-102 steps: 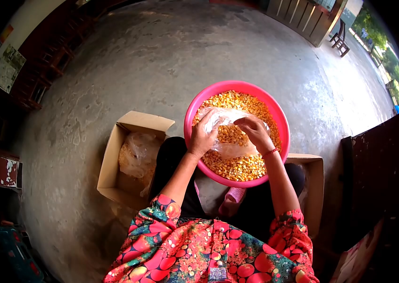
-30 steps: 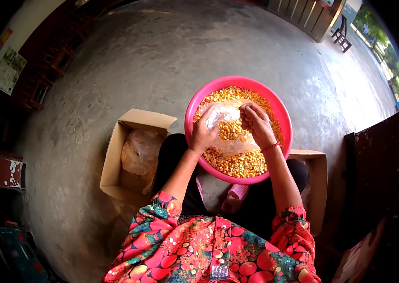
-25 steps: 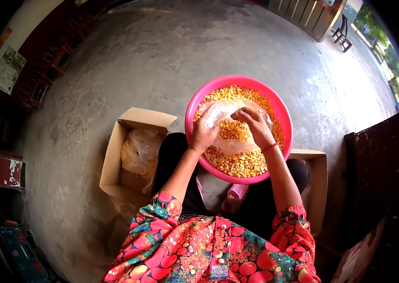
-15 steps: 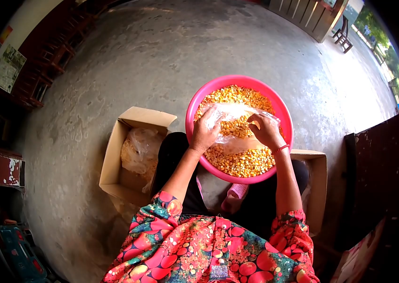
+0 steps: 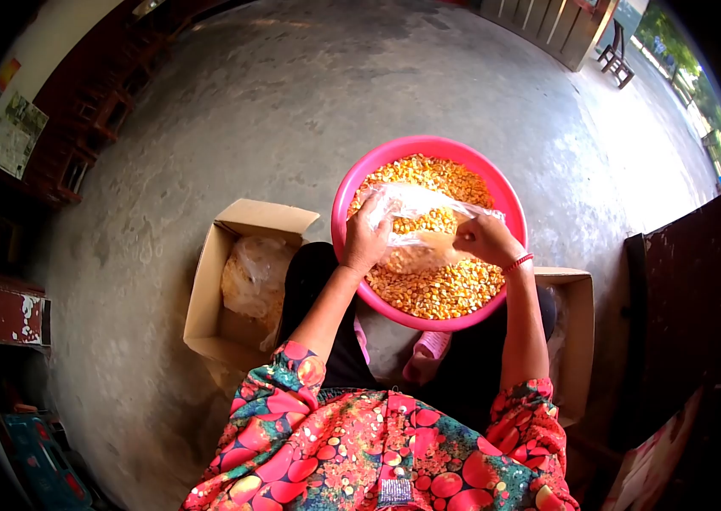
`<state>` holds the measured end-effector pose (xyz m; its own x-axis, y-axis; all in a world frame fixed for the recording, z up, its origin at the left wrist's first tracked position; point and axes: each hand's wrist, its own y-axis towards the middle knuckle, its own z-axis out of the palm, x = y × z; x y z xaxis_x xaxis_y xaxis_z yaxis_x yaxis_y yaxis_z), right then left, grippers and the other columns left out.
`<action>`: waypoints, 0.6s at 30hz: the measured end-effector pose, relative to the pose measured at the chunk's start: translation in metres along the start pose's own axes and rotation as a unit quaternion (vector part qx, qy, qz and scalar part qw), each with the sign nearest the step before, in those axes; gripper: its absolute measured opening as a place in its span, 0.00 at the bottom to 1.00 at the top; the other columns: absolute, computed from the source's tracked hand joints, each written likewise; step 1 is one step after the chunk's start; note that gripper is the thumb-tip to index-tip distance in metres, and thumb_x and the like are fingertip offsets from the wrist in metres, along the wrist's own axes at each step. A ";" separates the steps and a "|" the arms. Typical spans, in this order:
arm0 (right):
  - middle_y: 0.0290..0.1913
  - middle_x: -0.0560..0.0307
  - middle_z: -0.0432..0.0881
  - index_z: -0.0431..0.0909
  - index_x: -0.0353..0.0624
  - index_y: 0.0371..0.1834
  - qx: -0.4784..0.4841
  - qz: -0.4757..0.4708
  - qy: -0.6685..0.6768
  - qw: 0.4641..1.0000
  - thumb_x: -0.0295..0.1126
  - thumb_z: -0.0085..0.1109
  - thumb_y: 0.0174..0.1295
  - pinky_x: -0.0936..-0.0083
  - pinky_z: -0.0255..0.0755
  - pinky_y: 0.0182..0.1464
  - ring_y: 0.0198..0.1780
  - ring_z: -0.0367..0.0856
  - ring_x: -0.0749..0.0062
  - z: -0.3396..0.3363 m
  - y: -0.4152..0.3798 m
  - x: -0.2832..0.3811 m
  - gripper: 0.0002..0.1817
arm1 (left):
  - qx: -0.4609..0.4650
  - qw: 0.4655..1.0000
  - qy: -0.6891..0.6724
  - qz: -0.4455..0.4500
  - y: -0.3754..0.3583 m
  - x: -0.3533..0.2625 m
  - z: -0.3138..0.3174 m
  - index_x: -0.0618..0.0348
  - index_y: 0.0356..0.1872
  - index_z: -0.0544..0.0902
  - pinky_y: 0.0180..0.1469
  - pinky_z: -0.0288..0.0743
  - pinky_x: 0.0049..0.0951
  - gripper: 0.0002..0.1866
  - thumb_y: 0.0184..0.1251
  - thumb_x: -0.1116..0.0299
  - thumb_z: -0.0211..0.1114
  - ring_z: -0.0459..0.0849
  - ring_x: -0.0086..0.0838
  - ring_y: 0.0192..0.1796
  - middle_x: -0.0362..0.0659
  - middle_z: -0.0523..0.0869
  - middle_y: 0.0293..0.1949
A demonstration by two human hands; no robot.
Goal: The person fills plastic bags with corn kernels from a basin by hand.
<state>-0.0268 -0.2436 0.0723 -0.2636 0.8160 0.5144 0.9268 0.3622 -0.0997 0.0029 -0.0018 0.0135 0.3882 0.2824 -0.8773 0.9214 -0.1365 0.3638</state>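
Note:
A round pink basin (image 5: 512,204) holds a thick layer of yellow corn kernels (image 5: 445,292). Over the kernels a clear plastic bag (image 5: 416,198) is stretched between my two hands. My left hand (image 5: 366,233) is closed on the bag's left side, near the basin's left rim. At the bag's right side, my right hand (image 5: 488,240) pinches the plastic, with a red band round the wrist. Kernels show between the bag's upper and lower edges; whether any lie inside it I cannot tell.
An open cardboard box (image 5: 203,294) with filled plastic bags (image 5: 256,274) stands left of my legs. Another cardboard box (image 5: 580,341) is at the right. A dark wooden piece (image 5: 688,289) stands further right, and a chair (image 5: 617,58) by the doorway.
My right hand has closed on the bag's edge and turned slightly lower and to the right. My left hand has shifted a little left. The bag's opening has changed shape.

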 end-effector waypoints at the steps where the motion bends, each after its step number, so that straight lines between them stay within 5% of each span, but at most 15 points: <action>1: 0.28 0.48 0.81 0.81 0.42 0.26 -0.061 0.030 0.006 0.998 0.36 0.62 0.48 0.67 0.72 0.34 0.31 0.80 0.58 -0.001 0.001 0.001 0.09 | 0.000 1.000 0.005 0.005 0.002 -0.001 0.000 0.69 0.56 0.71 0.63 0.62 0.31 0.25 0.52 0.81 0.55 0.71 0.39 0.61 0.55 0.75 0.55; 6: 0.28 0.47 0.79 0.77 0.36 0.30 -0.322 -0.034 0.053 0.945 0.26 0.58 0.52 0.67 0.71 0.35 0.32 0.79 0.53 -0.017 0.004 0.020 0.05 | -0.015 0.997 -0.022 0.068 0.035 -0.023 0.006 0.71 0.56 0.68 0.62 0.64 0.37 0.25 0.53 0.81 0.56 0.72 0.49 0.59 0.60 0.75 0.54; 10: 0.21 0.56 0.74 0.79 0.37 0.33 -0.396 -0.022 0.141 0.907 0.25 0.59 0.53 0.80 0.65 0.26 0.21 0.69 0.79 -0.025 0.001 0.021 0.05 | -0.029 0.992 -0.012 0.121 0.060 -0.063 0.001 0.70 0.57 0.67 0.62 0.65 0.37 0.26 0.52 0.82 0.56 0.73 0.50 0.58 0.61 0.74 0.53; 18: 0.22 0.62 0.77 0.80 0.36 0.31 -0.074 -0.028 0.177 0.981 0.26 0.61 0.55 0.83 0.66 0.27 0.26 0.72 0.87 -0.023 -0.006 0.014 0.04 | -0.050 0.994 -0.011 0.100 0.042 -0.037 -0.009 0.68 0.59 0.67 0.60 0.67 0.34 0.29 0.50 0.83 0.53 0.74 0.48 0.58 0.60 0.75 0.54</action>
<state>-0.0300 -0.2445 0.1000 -0.2295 0.5793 0.7822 0.9492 0.3108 0.0484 0.0276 -0.0091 0.0645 0.5639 0.2378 -0.7909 0.8237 -0.0929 0.5594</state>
